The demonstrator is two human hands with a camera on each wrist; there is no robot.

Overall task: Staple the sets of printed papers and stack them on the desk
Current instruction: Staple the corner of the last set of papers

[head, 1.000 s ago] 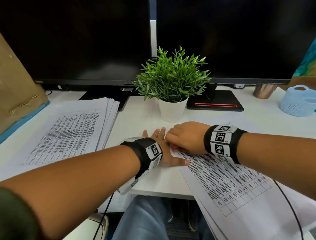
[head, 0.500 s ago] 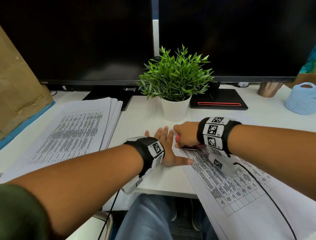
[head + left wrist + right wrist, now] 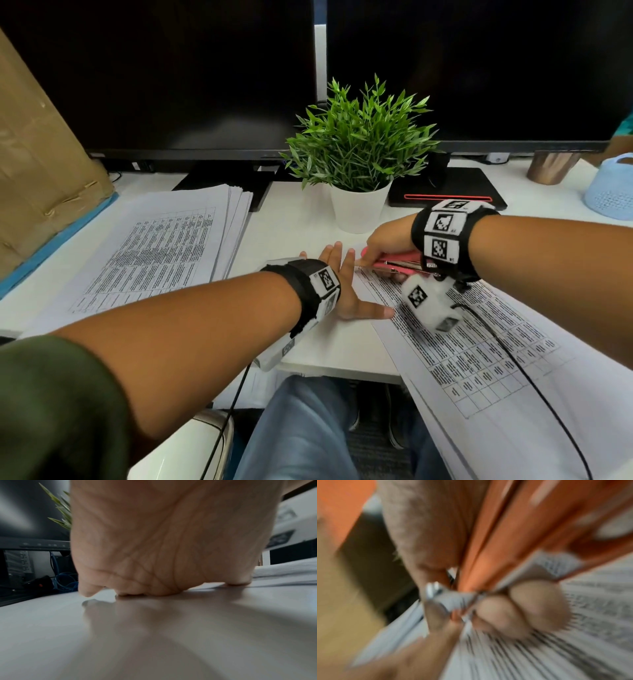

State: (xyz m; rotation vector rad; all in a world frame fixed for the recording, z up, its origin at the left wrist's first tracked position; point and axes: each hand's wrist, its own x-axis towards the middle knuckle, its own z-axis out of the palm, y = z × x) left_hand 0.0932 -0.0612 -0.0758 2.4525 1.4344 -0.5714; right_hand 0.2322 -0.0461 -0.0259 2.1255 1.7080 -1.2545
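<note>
a white worktop (image 3: 301,229) under two dark monitors carries the job. nearest, a set of printed papers (image 3: 479,346) hangs over the front edge at the right. the left hand (image 3: 346,291) lies flat with fingers spread, pinning its top corner. just beyond, the right hand (image 3: 387,243) grips a pink stapler (image 3: 399,266) at that corner; whether a staple is already in cannot be told. farther left sits a stack (image 3: 164,257) of papers, likely finished sets. a potted plant (image 3: 359,154) stands behind. this set still needs stacking.
</note>
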